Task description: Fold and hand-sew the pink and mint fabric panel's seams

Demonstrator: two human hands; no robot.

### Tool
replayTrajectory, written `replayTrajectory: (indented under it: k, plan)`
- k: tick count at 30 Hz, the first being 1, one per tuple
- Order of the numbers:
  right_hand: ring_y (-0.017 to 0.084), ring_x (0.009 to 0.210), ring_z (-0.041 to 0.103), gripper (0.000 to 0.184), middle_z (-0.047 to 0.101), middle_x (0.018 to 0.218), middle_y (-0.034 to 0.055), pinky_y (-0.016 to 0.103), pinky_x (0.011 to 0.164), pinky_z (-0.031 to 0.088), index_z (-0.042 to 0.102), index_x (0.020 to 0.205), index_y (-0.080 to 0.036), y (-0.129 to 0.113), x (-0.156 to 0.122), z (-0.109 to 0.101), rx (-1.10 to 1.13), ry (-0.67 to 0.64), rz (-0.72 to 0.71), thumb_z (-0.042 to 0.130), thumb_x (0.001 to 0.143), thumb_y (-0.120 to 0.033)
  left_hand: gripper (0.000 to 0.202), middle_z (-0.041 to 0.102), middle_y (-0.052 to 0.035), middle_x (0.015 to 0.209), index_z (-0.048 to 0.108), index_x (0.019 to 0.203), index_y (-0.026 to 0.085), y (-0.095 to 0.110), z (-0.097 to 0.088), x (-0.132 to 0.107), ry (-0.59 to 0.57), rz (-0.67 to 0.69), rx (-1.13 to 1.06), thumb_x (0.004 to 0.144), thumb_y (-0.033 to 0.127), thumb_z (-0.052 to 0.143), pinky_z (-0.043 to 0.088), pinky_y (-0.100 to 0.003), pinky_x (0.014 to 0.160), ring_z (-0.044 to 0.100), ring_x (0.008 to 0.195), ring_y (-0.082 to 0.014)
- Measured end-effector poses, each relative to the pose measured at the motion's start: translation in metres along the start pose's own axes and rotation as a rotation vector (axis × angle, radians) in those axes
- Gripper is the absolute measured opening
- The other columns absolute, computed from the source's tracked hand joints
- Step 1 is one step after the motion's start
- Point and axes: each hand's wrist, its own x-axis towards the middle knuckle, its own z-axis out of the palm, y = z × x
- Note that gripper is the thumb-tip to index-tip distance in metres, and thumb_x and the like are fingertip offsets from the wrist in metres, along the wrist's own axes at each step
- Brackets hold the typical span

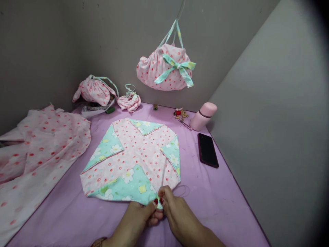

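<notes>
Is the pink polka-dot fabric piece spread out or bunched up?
Spread flat: the fabric piece lies open on the lilac surface, corners folded in.

We can read no words, labels, brands or numbers here: the pink vacuum flask [203, 116] and black smartphone [208, 150] show no legible marks, and the floral fabric [138, 154] bears only printed flowers and dots.

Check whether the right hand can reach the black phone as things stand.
Likely yes, once it lets go: the right hand pinches the edge of the floral fabric, and nothing stands between it and the black phone across the lilac cover.
</notes>
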Motion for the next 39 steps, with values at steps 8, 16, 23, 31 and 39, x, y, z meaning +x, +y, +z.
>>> replayTrajectory:
  k: [8,16,23,31,39]
  plan:
    - [0.011,0.066,0.053,0.017,0.053,0.077,0.0006,0.019,0.058,0.037,0.060,0.080,-0.020,-0.005,0.009,-0.004,-0.086,0.131,-0.154,0.045,0.086,-0.015,0.021,0.071,-0.0041,0.065,0.068,0.073,0.011,-0.001,0.000,-0.001,-0.033,-0.016,-0.087,0.061,0.026,0.077,0.043,-0.016,0.052,0.060,0.054,-0.0095]
    - [0.014,0.057,0.044,0.031,0.050,0.063,0.0027,0.025,0.050,0.032,0.052,0.066,-0.017,-0.001,0.012,0.011,-0.276,0.341,-0.530,0.031,0.089,-0.014,0.027,0.052,0.0058,0.046,0.057,0.051,0.013,0.002,0.003,-0.003,-0.068,-0.004,-0.075,0.053,0.028,0.080,0.032,-0.017,0.046,0.041,0.045,-0.0059]
    - [0.014,0.052,0.044,0.028,0.050,0.057,0.0022,0.026,0.047,0.032,0.057,0.076,-0.018,0.005,0.007,0.023,-0.192,0.438,-0.686,0.032,0.087,-0.011,0.027,0.049,0.0063,0.045,0.053,0.043,0.016,0.007,0.002,-0.008,-0.102,0.037,0.024,0.054,0.023,0.077,0.032,-0.020,0.047,0.037,0.047,-0.0080]
    - [0.008,0.045,0.047,0.022,0.049,0.059,-0.0032,0.019,0.045,0.038,0.046,0.082,-0.021,-0.005,0.008,0.010,0.658,0.295,-0.157,0.031,0.095,-0.031,0.016,0.067,-0.0024,0.057,0.066,0.070,0.011,-0.002,-0.001,-0.003,-0.076,-0.019,-0.032,0.065,0.025,0.073,0.041,-0.018,0.050,0.057,0.051,-0.0104]
    - [0.003,0.041,0.029,0.025,0.035,0.054,-0.0093,0.013,0.040,0.026,0.045,0.081,-0.020,0.002,0.005,-0.023,1.303,0.474,0.177,0.058,0.082,-0.041,0.015,0.073,-0.0083,0.072,0.063,0.081,0.011,0.000,0.001,-0.005,0.117,-0.042,-0.076,0.070,0.017,0.070,0.050,-0.022,0.059,0.067,0.066,-0.0166]
